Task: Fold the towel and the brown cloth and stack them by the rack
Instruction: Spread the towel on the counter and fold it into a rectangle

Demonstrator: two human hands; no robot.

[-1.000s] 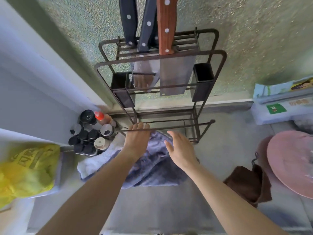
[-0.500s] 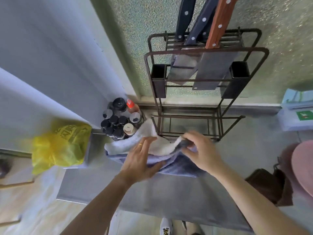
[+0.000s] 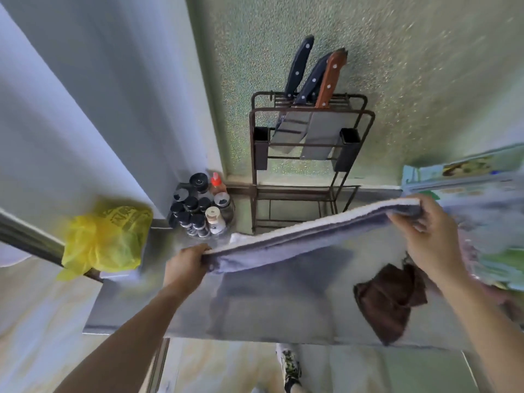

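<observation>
Two hands stretching towel [image 3: 309, 236] out in air above counter [image 3: 269, 313], one end in each. Brown cloth [image 3: 390, 302] lying crumpled on counter below right hand [image 3: 428, 236], apart from towel. Rack [image 3: 309, 154] with knives [image 3: 312, 109] standing behind towel; spice jars [image 3: 201, 205] and yellow bag [image 3: 105, 239] sitting at left. Left hand [image 3: 184, 265] closing fingers around towel's left end; right hand pinching right end.

You hold a fluffy blue-grey terry towel [image 3: 306, 239] above a smooth, dull-sheened grey metal counter [image 3: 269, 307]. Behind that counter stands a matt dark wire rack [image 3: 309, 154], against rough speckled wall [image 3: 411, 66].
</observation>
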